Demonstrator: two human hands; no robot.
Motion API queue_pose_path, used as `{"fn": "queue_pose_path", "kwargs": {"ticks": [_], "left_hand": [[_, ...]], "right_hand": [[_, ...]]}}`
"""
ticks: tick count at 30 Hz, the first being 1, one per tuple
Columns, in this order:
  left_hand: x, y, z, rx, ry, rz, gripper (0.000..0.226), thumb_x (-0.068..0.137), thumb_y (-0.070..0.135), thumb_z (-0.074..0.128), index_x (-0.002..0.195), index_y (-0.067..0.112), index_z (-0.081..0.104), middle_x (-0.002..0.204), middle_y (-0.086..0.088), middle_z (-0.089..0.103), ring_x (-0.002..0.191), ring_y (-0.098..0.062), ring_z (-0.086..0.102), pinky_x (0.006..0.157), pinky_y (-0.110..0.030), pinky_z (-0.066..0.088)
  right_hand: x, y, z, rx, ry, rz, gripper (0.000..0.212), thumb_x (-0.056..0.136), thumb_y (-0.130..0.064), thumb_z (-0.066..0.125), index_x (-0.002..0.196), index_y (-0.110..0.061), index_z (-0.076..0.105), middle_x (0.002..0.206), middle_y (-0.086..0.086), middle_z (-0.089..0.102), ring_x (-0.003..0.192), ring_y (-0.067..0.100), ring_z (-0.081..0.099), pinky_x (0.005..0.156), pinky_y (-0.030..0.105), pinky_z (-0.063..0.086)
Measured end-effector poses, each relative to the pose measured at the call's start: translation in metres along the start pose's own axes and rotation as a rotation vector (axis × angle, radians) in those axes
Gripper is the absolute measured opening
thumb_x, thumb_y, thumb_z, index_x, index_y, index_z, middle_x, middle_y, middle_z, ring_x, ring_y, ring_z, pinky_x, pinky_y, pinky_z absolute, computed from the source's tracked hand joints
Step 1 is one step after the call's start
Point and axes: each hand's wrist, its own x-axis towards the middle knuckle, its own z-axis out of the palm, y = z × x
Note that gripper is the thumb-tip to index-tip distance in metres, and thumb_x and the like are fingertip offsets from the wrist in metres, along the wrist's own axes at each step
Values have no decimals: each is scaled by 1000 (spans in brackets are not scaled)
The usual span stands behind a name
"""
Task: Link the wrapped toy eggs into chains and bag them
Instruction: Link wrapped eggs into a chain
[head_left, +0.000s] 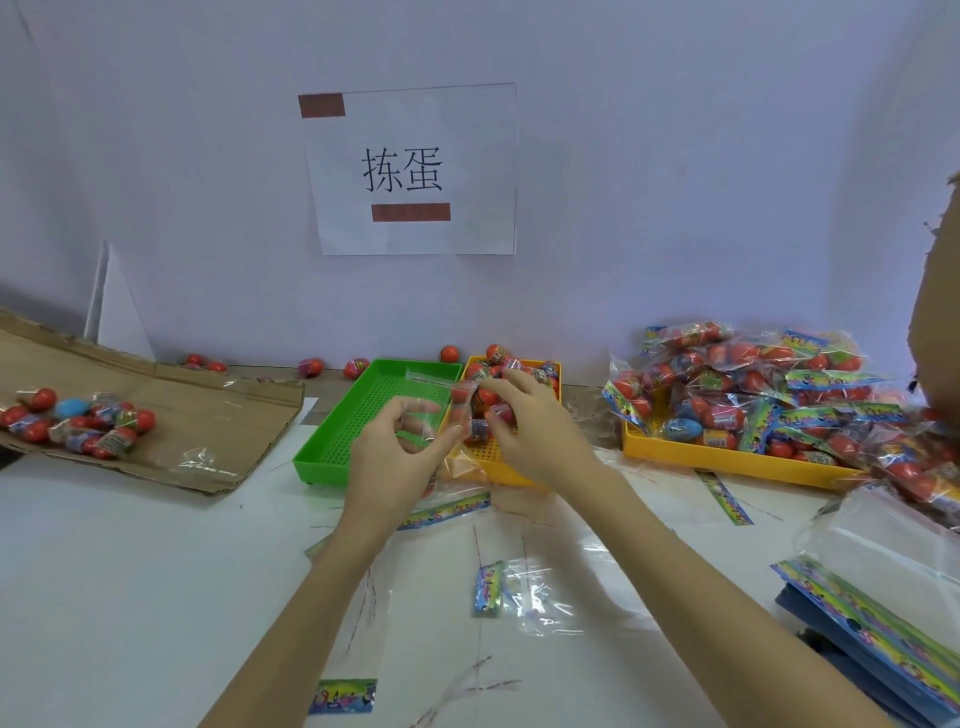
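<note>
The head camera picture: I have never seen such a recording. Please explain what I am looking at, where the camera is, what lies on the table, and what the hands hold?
There is no machine here. A person wears one camera on the head, looking forward and down, so both bare arms reach in from the bottom edge.

The left hand holds open a clear plastic bag. The right hand holds a short chain of wrapped toy eggs at the bag's mouth.

On the white table stand an empty green tray, a small yellow tray with loose eggs, and a large yellow tray piled with filled bags. At left, more eggs lie on flattened cardboard. Spare empty bags lie near the arms. A paper sign hangs on the wall.
</note>
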Motion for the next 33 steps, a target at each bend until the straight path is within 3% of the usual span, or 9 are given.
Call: {"fn": "queue_pose_path", "kwargs": {"ticks": [4,6,11,13,15,19,24,28,33], "left_hand": [[1,-1,-1,-19,-2,-8,31,84,34,86,107,29,66,87,-2,68,66,-24,71,61,-46,62],[1,-1,0,-19,-2,-6,29,85,33,86,106,30,65,88,-2,69,68,-27,72,62,-51,62],[1,0,1,-1,1,-7,29,84,34,86,105,30,66,89,0,68,69,-25,72,65,-54,62],[1,-1,1,-6,-1,-11,29,84,33,86,105,30,66,88,0,68,69,-26,72,66,-55,62],[1,0,0,-13,-6,-17,31,83,33,87,106,28,67,89,-2,68,73,-29,72,66,-56,61],[0,2,1,8,-22,-14,30,81,38,88,102,29,68,92,-3,68,76,-31,72,68,-57,61],[0,4,1,23,-39,-11,25,82,36,88,96,33,68,91,-3,68,76,-33,73,72,-58,60],[-1,6,1,32,-48,2,25,80,40,89,92,33,68,87,-4,68,74,-35,70,66,-57,60],[-3,6,-1,4,-75,6,22,82,37,88,94,30,70,79,-9,73,70,-36,71,68,-59,59]], "right_hand": [[25,4,10,-202,-266,31,73,94,-66,54,157,-49,23,173,1,-1,159,30,-6,124,66,4],[30,5,16,-217,-296,69,78,91,-69,56,157,-52,18,173,2,-3,158,30,-12,120,71,2],[33,1,10,-298,-345,73,70,89,-68,61,149,-41,39,154,10,41,142,40,33,114,60,31],[28,0,3,-239,-365,33,62,89,-64,64,143,-36,49,144,8,52,134,36,44,109,53,41],[22,0,-6,-85,-364,0,47,89,-56,69,127,-29,61,124,3,61,117,27,53,94,41,51],[4,-2,-21,169,-208,6,24,98,-43,64,106,-22,71,106,-4,67,99,12,59,78,21,49],[-15,2,-28,118,-141,-13,29,108,-19,48,121,-19,75,131,-4,65,123,11,55,99,19,39],[-31,6,-18,184,-35,12,35,108,-11,45,132,-20,68,145,-3,54,131,12,48,104,20,43],[-42,6,-20,248,290,-40,31,101,-4,60,123,-21,73,126,0,65,116,8,58,100,28,53]]}}
